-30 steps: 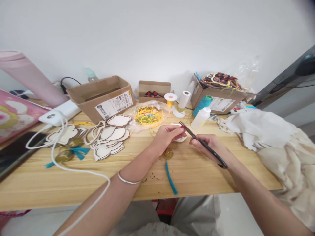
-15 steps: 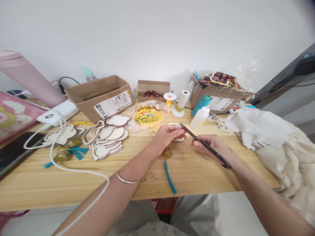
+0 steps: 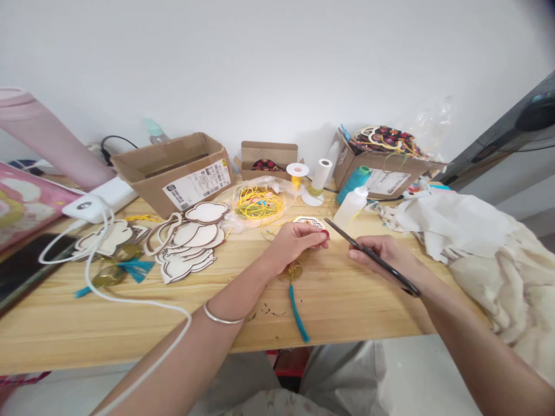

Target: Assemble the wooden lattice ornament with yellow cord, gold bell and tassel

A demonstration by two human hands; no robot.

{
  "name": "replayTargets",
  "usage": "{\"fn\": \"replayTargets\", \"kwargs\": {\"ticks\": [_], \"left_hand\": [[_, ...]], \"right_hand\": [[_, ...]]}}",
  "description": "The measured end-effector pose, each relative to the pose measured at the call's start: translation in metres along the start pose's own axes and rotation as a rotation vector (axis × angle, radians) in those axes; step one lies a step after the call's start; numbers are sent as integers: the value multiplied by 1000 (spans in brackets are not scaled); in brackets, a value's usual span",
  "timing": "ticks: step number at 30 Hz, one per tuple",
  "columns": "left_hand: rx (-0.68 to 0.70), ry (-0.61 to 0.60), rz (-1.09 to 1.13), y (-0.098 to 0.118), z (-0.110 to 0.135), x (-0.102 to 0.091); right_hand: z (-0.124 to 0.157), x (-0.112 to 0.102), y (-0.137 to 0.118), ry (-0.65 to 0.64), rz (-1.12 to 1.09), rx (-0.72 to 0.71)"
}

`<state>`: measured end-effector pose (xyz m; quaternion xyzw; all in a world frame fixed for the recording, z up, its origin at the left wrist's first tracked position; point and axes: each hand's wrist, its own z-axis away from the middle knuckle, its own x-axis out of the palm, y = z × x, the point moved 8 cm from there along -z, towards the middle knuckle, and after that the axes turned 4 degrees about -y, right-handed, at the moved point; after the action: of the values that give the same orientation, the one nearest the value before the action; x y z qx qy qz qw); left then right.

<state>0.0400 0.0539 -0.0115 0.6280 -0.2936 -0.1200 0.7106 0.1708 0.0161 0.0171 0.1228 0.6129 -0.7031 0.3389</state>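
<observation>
My left hand [image 3: 295,240] pinches a small cream-coloured ornament [image 3: 308,222] just above the wooden table [image 3: 130,323]. A gold bead and a teal tassel [image 3: 298,304] hang from that ornament and lie on the table below my hand. My right hand [image 3: 381,257] grips black scissors [image 3: 373,259], whose closed blades point up and left toward the ornament, a short gap away from it.
A pile of wooden cut-outs [image 3: 191,240] lies left of centre, with tasselled pieces [image 3: 119,271] further left. Cardboard boxes [image 3: 173,173] line the wall, beside yellow cord [image 3: 259,203], spools [image 3: 299,172], a squeeze bottle [image 3: 352,207]. White cloth [image 3: 477,242] covers the right end. A white cable [image 3: 99,289] loops left.
The scissors have drawn back to the right, away from the ornament. My left hand has stayed in place, and more of the ornament shows above the fingers.
</observation>
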Motion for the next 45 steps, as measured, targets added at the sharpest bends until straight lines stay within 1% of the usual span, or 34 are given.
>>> {"fn": "replayTargets", "kwargs": {"ticks": [3, 5, 7, 9, 13, 17, 20, 24, 30, 33, 35, 38, 41, 45], "left_hand": [[5, -10, -86, 3, 1, 2], [0, -23, -121, 3, 1, 3], [-6, -48, -140, 1, 1, 4], [0, -74, -153, 0, 0, 5], [11, -81, -186, -1, -1, 4], [18, -20, -201, 3, 0, 0], [40, 29, -106, 5, 0, -3], [50, 39, -53, 4, 0, -4], [82, 95, -129, 3, -1, -9], [70, 113, -88, 3, -1, -9], [54, 132, -32, 3, 0, -10], [42, 164, 89, 3, 1, -12], [54, 171, 177, 4, 2, -12], [73, 184, 181, 5, 2, -14]], "right_hand": [[0, -10, -14, 159, -61, -52], [-4, -10, -21, 216, -148, -109], [-11, -7, -25, 224, -238, -165], [-18, -2, -25, 203, -298, -206], [-26, 3, -24, 171, -343, -223], [-27, 5, -22, 197, -414, -194], [-26, 4, -16, 268, -483, -177], [-25, 3, -10, 345, -544, -181], [-27, 5, -9, 340, -542, -198], [-27, 1, -9, 352, -483, -218], [-26, -1, -11, 334, -392, -226], [-22, 0, -14, 258, -239, -222], [-17, 6, -18, 145, -145, -219], [-14, 16, -21, -19, -75, -160]]}}
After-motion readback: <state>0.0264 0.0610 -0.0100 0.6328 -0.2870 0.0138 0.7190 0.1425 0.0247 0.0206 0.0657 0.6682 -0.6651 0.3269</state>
